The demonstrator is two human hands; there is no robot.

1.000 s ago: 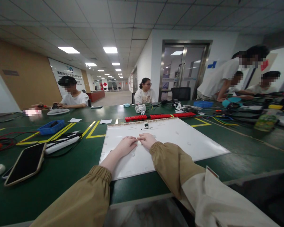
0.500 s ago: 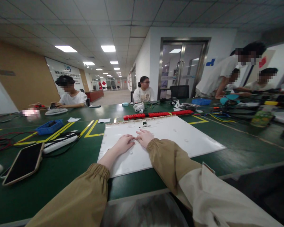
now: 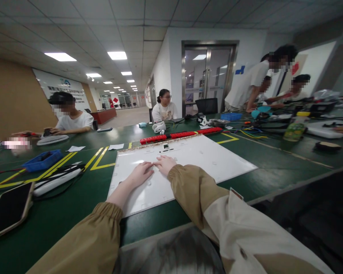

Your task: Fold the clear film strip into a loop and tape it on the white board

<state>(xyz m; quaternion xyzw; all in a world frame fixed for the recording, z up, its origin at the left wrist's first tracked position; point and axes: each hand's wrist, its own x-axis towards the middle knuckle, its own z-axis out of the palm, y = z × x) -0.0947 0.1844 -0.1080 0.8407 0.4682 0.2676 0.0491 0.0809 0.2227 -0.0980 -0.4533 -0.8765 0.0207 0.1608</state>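
Note:
A large white board (image 3: 188,156) lies flat on the green table. My left hand (image 3: 140,174) rests on its left part, palm down, fingers pointing to the right. Beside it my right hand (image 3: 165,164) lies on the board, fingers pointing left, its fingertips close to those of my left hand. Both hands look loosely spread, with nothing seen in them. A small black piece (image 3: 166,146) sits beyond the hands, near the board's far edge. Small whitish bits lie on the board around the hands. What is under the palms is hidden.
Red strips (image 3: 183,135) run along the board's far edge. To the left are a phone (image 3: 10,209), a white power strip (image 3: 57,182) and a blue tray (image 3: 42,160). A bottle (image 3: 296,127) and cables stand at the right. Several people are around the table.
The view has turned slightly right, so the whole scene sits further left. Both hands keep nearly the same place on the board. A hand now shows at the far right edge.

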